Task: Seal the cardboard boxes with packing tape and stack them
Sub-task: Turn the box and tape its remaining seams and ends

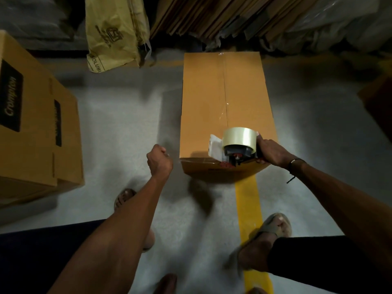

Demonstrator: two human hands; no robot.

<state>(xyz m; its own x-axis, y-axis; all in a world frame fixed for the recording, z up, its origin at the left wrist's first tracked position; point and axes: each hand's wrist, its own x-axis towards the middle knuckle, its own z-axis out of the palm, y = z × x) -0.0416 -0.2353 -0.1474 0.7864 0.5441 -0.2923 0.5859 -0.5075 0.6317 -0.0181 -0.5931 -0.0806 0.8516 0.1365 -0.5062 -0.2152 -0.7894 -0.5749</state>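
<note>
Left hand (159,160) fisted, holds nothing; right hand (271,152) grips tape dispenser (235,145) on box (212,98); handle hidden.

The cardboard box (224,102) on the floor is seen to be smooth, matt brown card, with a strip of clear, glossy packing tape (223,81) laid along its centre seam. The tape roll (239,137) looks translucent and shiny; it is carried on a tape dispenser (235,152) of grey and red plastic. The concrete floor (118,115) appears pale and matt, crossed by a yellow painted line (249,206). A crumpled paper sack (112,32) looks dull and creased.
</note>
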